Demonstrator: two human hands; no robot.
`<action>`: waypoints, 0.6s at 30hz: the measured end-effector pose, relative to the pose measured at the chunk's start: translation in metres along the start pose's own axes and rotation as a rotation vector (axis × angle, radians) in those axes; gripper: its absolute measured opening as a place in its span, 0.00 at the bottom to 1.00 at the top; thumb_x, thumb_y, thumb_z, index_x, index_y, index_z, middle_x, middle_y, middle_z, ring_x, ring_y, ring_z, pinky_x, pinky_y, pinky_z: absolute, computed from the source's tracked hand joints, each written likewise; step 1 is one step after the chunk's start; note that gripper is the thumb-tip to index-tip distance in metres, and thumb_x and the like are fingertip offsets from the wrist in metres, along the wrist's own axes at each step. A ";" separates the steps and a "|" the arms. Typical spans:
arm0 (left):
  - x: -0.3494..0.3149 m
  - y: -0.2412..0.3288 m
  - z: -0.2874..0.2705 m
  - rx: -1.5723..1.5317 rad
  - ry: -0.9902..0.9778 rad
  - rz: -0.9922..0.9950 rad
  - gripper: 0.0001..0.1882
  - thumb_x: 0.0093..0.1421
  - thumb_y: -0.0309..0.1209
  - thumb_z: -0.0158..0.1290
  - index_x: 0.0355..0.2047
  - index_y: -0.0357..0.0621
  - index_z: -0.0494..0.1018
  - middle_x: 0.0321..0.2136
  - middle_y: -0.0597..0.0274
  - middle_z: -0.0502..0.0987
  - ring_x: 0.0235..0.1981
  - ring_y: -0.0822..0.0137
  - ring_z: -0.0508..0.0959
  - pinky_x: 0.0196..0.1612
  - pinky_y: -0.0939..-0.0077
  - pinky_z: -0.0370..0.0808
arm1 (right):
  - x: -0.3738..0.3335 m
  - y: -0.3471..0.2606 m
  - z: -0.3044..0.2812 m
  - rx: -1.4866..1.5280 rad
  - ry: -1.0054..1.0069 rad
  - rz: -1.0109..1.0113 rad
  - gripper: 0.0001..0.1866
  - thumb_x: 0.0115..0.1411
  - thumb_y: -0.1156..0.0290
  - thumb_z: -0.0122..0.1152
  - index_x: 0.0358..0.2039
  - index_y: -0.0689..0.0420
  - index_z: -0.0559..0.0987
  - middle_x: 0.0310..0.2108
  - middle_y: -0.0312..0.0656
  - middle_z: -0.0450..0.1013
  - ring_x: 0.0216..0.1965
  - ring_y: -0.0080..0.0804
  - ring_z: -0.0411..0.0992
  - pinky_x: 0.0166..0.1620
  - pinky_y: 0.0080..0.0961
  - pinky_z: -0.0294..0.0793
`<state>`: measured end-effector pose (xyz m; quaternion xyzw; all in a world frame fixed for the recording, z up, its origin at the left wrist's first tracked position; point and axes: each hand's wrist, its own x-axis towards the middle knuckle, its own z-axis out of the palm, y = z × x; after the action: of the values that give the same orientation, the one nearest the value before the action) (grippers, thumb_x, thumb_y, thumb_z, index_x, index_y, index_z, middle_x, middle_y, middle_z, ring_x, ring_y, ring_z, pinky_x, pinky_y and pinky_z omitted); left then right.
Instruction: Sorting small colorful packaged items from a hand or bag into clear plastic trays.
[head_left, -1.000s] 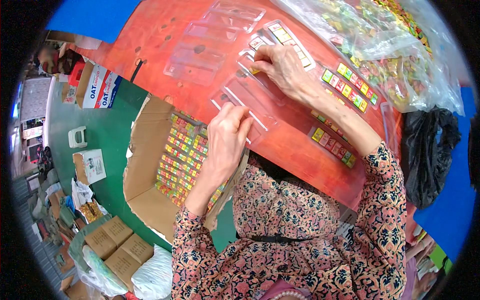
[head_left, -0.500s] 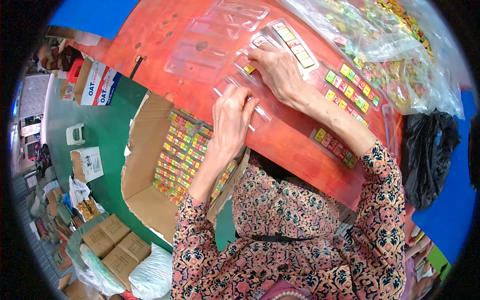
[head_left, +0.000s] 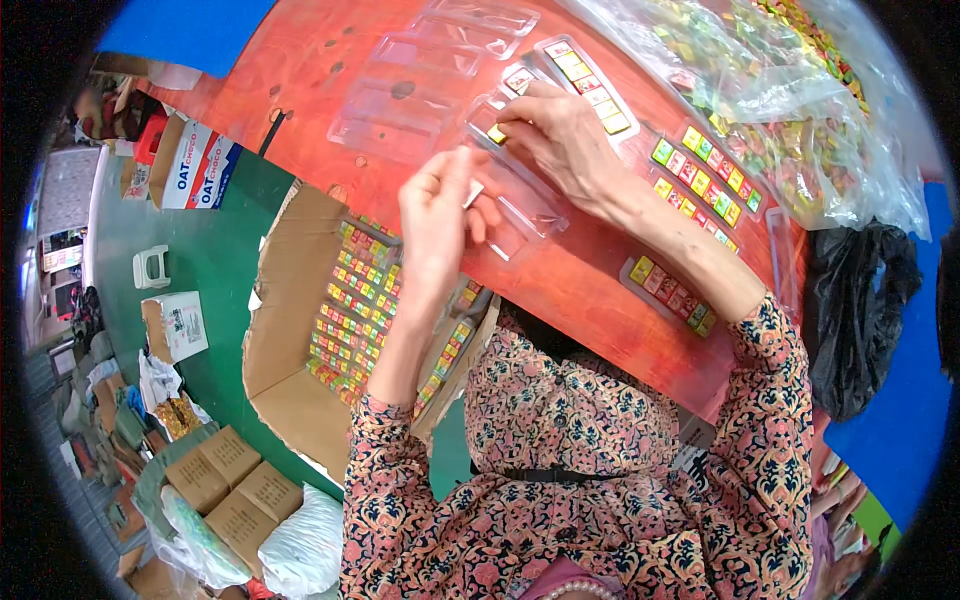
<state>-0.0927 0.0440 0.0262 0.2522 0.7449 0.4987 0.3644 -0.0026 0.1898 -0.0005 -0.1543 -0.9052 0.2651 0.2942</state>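
My left hand [head_left: 438,210] is raised just above the table's near edge. Its fingers are bent around a small white piece [head_left: 473,193], part of which shows between them. Farther right, my right hand [head_left: 560,135] bends over a clear plastic tray [head_left: 540,205], fingertips pinched at a small yellow square piece [head_left: 496,134] at the tray's far end. Beyond that hand lie a single square piece [head_left: 519,80] and a clear tray filled with a row of yellow and red squares [head_left: 585,85]. The right fingertips partly hide what they touch.
Stacked clear trays [head_left: 400,95] lie on the red table [head_left: 300,60]. Filled rows [head_left: 705,175] and another filled tray [head_left: 670,295] are at right, by a large bag of loose pieces [head_left: 790,120]. A cardboard box [head_left: 290,330] holding filled trays stands below left; a black bag [head_left: 860,320] hangs right.
My left hand has lifted off the tray and turned, and a small white piece now shows in its fingers. My right hand stays at the tray's far end, slightly shifted.
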 end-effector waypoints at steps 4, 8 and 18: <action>0.012 -0.002 -0.012 -0.735 -0.243 -0.132 0.28 0.66 0.46 0.35 0.45 0.27 0.64 0.36 0.43 0.75 0.31 0.60 0.78 0.31 0.73 0.78 | -0.001 -0.021 -0.019 0.248 -0.127 0.174 0.09 0.55 0.70 0.57 0.33 0.62 0.78 0.23 0.44 0.68 0.28 0.34 0.69 0.30 0.28 0.66; 0.018 -0.013 -0.009 -0.982 -0.309 -0.191 0.28 0.66 0.45 0.36 0.46 0.26 0.64 0.41 0.44 0.73 0.38 0.59 0.77 0.37 0.68 0.78 | -0.008 -0.029 -0.014 0.271 -0.196 -0.072 0.12 0.52 0.71 0.59 0.38 0.59 0.77 0.26 0.44 0.67 0.32 0.37 0.67 0.35 0.31 0.67; 0.012 0.006 -0.010 -0.569 -0.210 -0.011 0.19 0.63 0.35 0.45 0.44 0.28 0.66 0.32 0.52 0.76 0.32 0.64 0.79 0.34 0.72 0.80 | -0.002 -0.007 -0.044 0.231 -0.169 0.030 0.10 0.47 0.71 0.62 0.28 0.62 0.74 0.28 0.47 0.68 0.35 0.43 0.68 0.37 0.36 0.68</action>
<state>-0.1085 0.0496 0.0305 0.1861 0.5351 0.6566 0.4980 0.0249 0.1999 0.0325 -0.1101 -0.8878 0.3839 0.2288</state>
